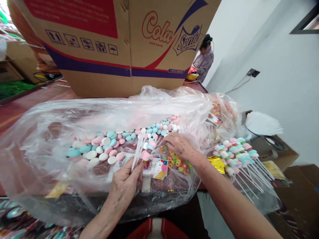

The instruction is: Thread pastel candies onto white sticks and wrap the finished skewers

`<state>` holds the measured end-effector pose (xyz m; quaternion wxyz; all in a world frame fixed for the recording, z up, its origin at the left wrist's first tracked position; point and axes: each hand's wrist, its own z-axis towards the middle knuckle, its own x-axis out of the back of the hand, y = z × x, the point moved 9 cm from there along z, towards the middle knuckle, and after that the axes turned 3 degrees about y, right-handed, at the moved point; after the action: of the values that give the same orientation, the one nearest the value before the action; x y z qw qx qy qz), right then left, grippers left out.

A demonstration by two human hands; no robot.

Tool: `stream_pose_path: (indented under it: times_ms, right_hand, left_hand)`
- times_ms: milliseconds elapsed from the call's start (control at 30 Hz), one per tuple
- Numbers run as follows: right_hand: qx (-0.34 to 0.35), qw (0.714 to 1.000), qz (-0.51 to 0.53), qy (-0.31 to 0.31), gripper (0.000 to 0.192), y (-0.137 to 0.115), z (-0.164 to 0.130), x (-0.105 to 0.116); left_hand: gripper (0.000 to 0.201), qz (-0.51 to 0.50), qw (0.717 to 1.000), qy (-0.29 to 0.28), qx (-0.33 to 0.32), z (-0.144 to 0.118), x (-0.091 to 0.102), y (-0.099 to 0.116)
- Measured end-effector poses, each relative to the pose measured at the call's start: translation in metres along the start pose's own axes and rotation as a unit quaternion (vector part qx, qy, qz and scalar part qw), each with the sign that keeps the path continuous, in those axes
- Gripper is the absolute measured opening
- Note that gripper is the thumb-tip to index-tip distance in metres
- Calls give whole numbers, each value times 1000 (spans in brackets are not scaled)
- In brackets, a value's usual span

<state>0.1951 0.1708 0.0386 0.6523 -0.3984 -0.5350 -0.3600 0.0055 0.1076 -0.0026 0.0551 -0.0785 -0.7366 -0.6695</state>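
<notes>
A worker's left hand (126, 177) pinches a bundle of thin white sticks (139, 146) upright over a tabletop (37, 103) spread with sweets; the lower ends disappear inside the grip, so their number is hard to count. A pink candy (146, 155) shows just beside the thumb, though whether it sits on a stick cannot be made out. The right hand (179, 145), fingers curled and pointing down, reaches over the edge of small ring candies (178, 161), its fingertips near pink, blue and white candies (112, 143); the back of the hand conceals whether anything is held. A clear plastic bag (50, 132) spreads around the sweets, its cloudy folds blurring part of the pile. Printed cards (161, 167) lie between the hands, partly covered. At right, candy skewers (231, 152) are stacked with their sticks pointing toward the viewer, beside gold strips (216, 164). Behind, a large carton (99, 59) marked "Cola" and "Sprite" is cut off by the top of the frame and partly hides another person (207, 63). A colorful heap (15, 219) at lower left is blurred and cropped.
</notes>
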Motion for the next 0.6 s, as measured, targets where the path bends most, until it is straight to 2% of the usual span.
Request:
stream_pose_path:
  times_ms: [133, 300, 367, 433, 500, 533, 600]
  right_hand:
    - [38, 998, -41, -42, 16, -11, -7, -10]
    - [57, 994, -94, -30, 15, -22, -9, -18]
    - [38, 996, -74, -16, 15, -20, -6, -15]
    - [-12, 1000, -4, 16, 16, -11, -4, -6]
    - [-77, 986, 134, 59, 17, 3, -5, 4]
    - [-109, 965, 225, 79, 17, 10, -6, 6]
    - [-154, 892, 413, 98, 15, 20, -11, 4]
  left_hand:
    - [37, 15, 1000, 2, 3, 2, -1, -2]
    - [37, 43, 999, -6, -6, 1, -3, 2]
    - [36, 61, 998, -11, -14, 1, -3, 5]
    - [34, 82, 997, -13, -12, 1, -2, 6]
    - [34, 102, 994, -19, -13, 0, -3, 8]
    - [35, 113, 993, -22, -17, 0, -4, 9]
    - [37, 132, 990, -27, -29, 0, -5, 13]
